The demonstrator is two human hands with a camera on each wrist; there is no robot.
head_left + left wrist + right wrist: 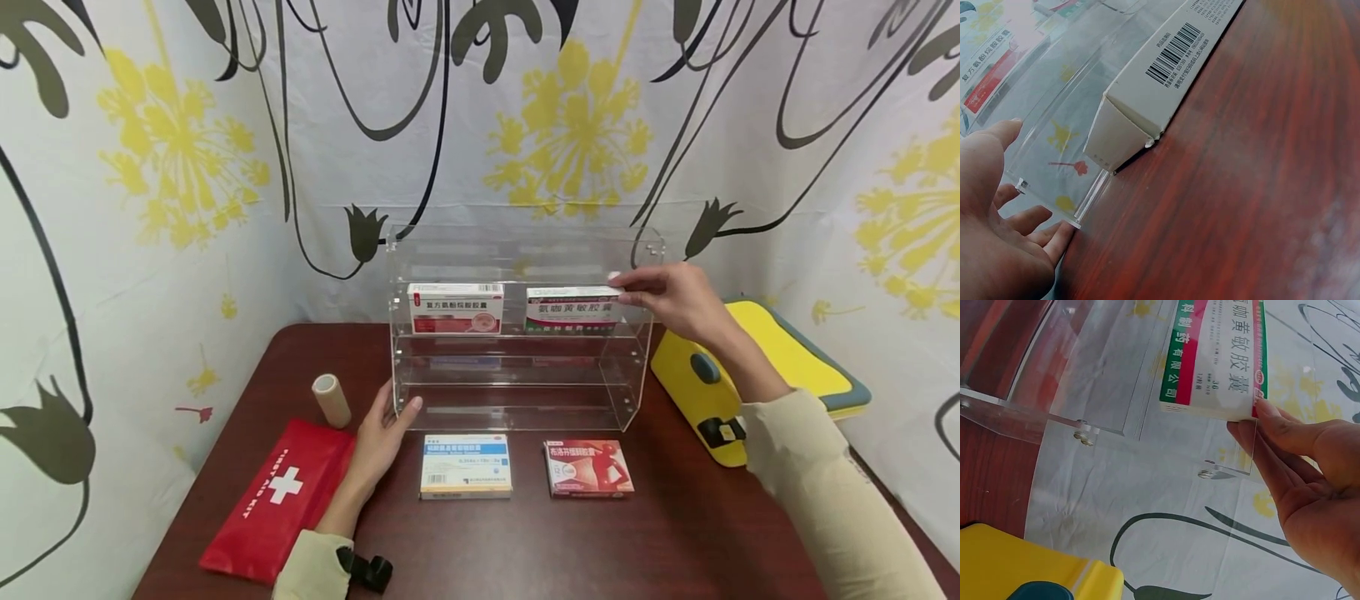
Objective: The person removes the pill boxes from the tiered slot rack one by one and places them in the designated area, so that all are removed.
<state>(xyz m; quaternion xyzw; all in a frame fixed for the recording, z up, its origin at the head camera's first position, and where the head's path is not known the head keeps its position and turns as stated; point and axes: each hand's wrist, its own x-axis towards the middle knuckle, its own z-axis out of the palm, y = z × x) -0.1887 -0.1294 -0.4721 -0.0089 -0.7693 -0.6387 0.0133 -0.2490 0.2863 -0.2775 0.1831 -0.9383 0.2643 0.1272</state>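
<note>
A clear acrylic tiered rack (517,388) stands on the table against the patterned cloth. My right hand (686,304) pinches the right end of a white, green and pink medicine box (572,311), between thumb and fingers, at the rack's upper tier. Left of it on that tier is a white and red medicine box (455,310). The rack's lower left edge is held by my left hand (381,442), thumb in front and fingers behind the side panel. Lying before the rack are a blue and white medicine box (465,465) and a red medicine box (588,468).
At the left lie a red first aid kit pouch (281,500) and a beige bandage roll (332,402), which stands upright. A yellow case with grey-blue trim (780,350) is behind my right forearm. Cloth walls enclose the table's back and sides.
</note>
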